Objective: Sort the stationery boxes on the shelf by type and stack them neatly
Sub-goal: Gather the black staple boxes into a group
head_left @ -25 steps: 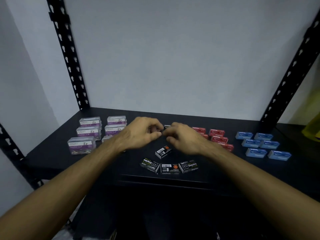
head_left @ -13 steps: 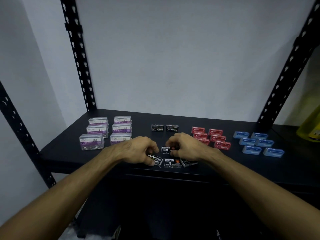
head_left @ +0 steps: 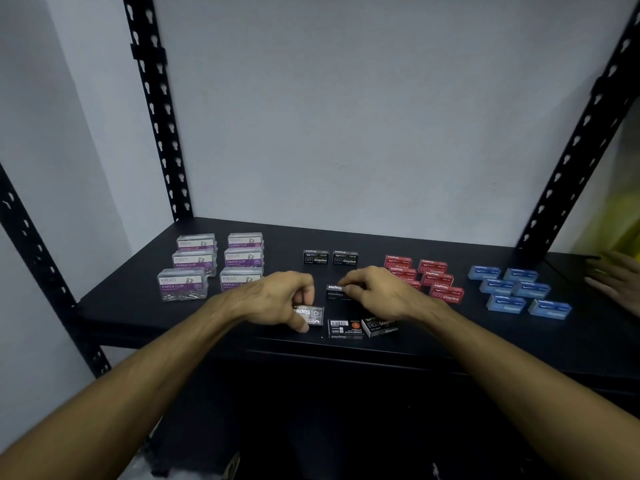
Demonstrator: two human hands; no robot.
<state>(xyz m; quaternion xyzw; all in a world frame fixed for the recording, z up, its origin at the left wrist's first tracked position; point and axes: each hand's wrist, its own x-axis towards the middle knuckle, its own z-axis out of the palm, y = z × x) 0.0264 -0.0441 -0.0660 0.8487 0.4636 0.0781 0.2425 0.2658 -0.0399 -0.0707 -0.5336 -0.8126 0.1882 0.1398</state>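
Two bare hands over a black metal shelf (head_left: 145, 306), seen from a head camera looking forward and down. Left hand (head_left: 277, 301) curled palm-down near the front edge, thumb and fingers pinched on a black staples box (head_left: 311, 315) that sits on the shelf surface or just above it; cannot tell which. Right hand (head_left: 375, 292) also curled, fingertips closed on the right end of a second black staples box (head_left: 334, 292), slightly farther back, between the two hands. Just in front of the right wrist, two more black staples boxes: one lying with barcode face up (head_left: 344, 329), the other (head_left: 379, 326) touching its right side and angled. Toward the back, centred, a neat pair of black staples boxes (head_left: 330, 258) side by side.

At left, six clear paper clip boxes (head_left: 214, 265) with purple labels, set in two columns of three. Right of centre, a cluster of red staples boxes (head_left: 433, 277), partly hidden behind the right hand. Farther right, six blue boxes (head_left: 516, 291) in loose staggered rows, print too small to read. At the far right edge, another person's hand (head_left: 616, 282) resting fingers-spread on the shelf, well apart from the blue boxes. Perforated black uprights (head_left: 156, 109) at the shelf corners, plain pale wall (head_left: 346, 116) behind.
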